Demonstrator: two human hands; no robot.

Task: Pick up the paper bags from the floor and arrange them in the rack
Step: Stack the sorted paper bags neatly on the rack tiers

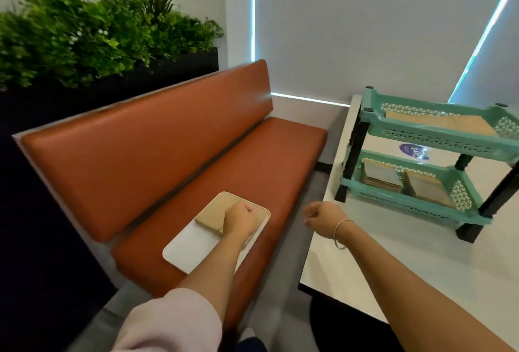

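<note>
Gripping flat brown paper bags (209,218), left hand (238,218), glossy white tray (185,250)

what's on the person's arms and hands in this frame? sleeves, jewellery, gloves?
Both hands bare, no gloves. Left hand: pale pink sleeve pushed up, forearm uncovered. Right hand: no sleeve in view, thin silver-toned bangle at the wrist. No watch visible.

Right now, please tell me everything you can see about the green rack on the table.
The rack looks like mint-green plastic: two shallow tiers with lattice-pattern walls, joined by black posts with black caps and feet. It stands upright on the white table, near its far end. Flat brown paper bags lie in the upper tier; two more stacks lie side by side in the lower tier. Neither hand touches it.
</note>
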